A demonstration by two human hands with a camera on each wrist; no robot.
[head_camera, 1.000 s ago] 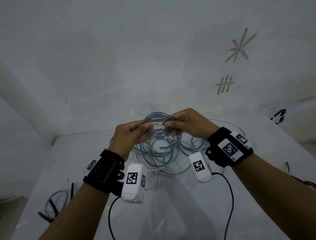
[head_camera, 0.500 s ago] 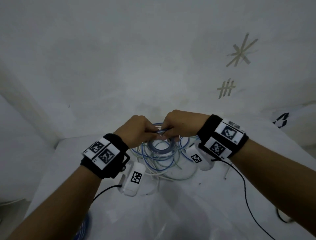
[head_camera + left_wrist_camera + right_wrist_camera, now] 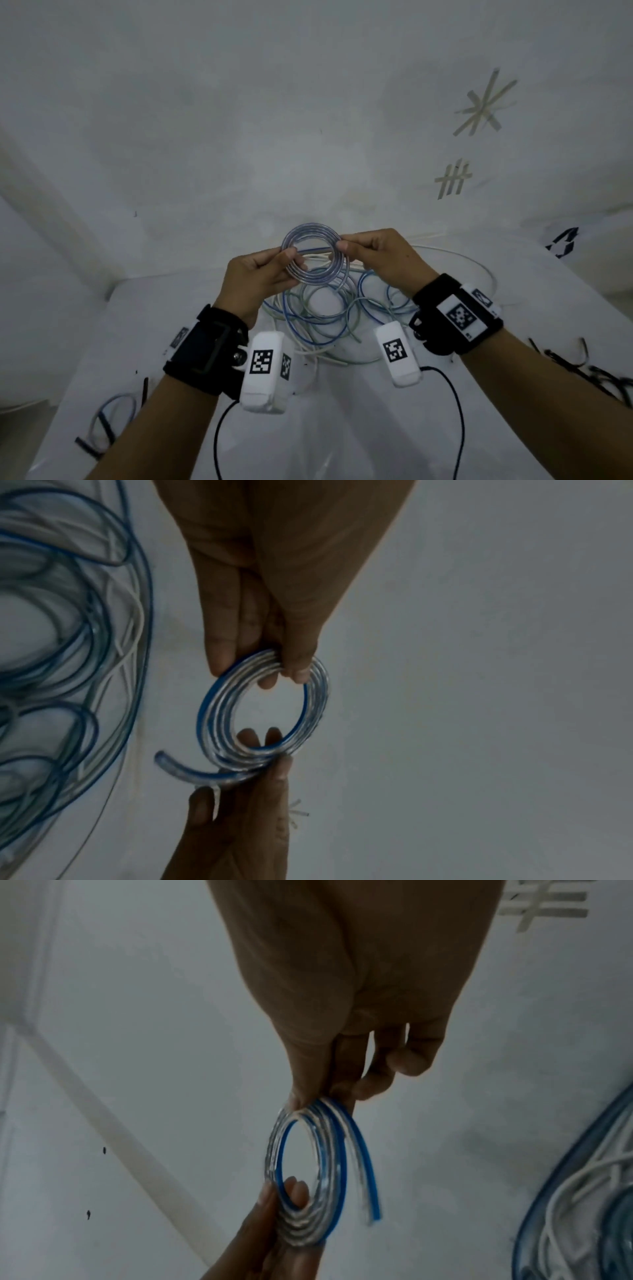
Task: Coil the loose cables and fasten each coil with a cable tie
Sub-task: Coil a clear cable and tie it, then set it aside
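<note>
A small coil of clear tubing-like cable with a blue stripe (image 3: 310,226) is held upright above the white table (image 3: 376,428). My left hand (image 3: 289,260) pinches its lower left side between thumb and fingers. My right hand (image 3: 342,248) pinches the right side. In the left wrist view the coil (image 3: 212,712) has a short loose end (image 3: 171,767) curling out by the right hand (image 3: 274,753), which also holds a thin white strip (image 3: 215,802). The right wrist view shows the coil (image 3: 274,1150) and its blue-striped free end (image 3: 369,1177).
A tangle of loose blue, grey and white cables (image 3: 329,315) lies on the table under the hands. A blue coil crossed by black ties (image 3: 109,421) sits front left. Black ties (image 3: 582,366) lie at the right edge. A white wall with tape marks (image 3: 483,102) rises behind.
Half a second ago both hands were turned palms down, low over the pile. Now they are raised and turned back, holding the coil upright and further apart on its rim.
</note>
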